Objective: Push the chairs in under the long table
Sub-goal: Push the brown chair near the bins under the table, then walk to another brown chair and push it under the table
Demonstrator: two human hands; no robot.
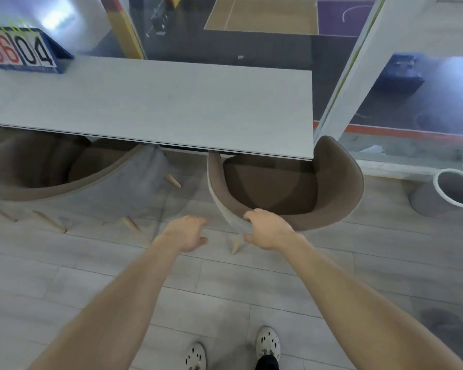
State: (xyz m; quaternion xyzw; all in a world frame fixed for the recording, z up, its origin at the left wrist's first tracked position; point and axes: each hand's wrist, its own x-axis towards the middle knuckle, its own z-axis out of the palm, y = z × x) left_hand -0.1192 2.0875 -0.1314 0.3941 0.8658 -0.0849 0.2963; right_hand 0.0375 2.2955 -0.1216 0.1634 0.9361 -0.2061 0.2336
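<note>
A long pale grey table (171,108) runs across the view. Two brown tub chairs with grey outer shells and tapered wooden legs stand at its near edge. The left chair (64,180) sits partly under the tabletop. The right chair (334,188) is at the table's right end, its front under the top, its back rim toward me. My right hand (267,231) rests on that back rim, fingers curled over the edge. Just left of the chair, my left hand (187,233) hovers with fingers apart, touching nothing.
A blue flip scoreboard (24,50) reading 06 04 stands on the table's far left. A grey cylindrical bin (444,193) stands on the floor right of the chair. A glass wall with a white frame post (342,97) runs behind the table. My shoes (267,343) are on grey plank flooring.
</note>
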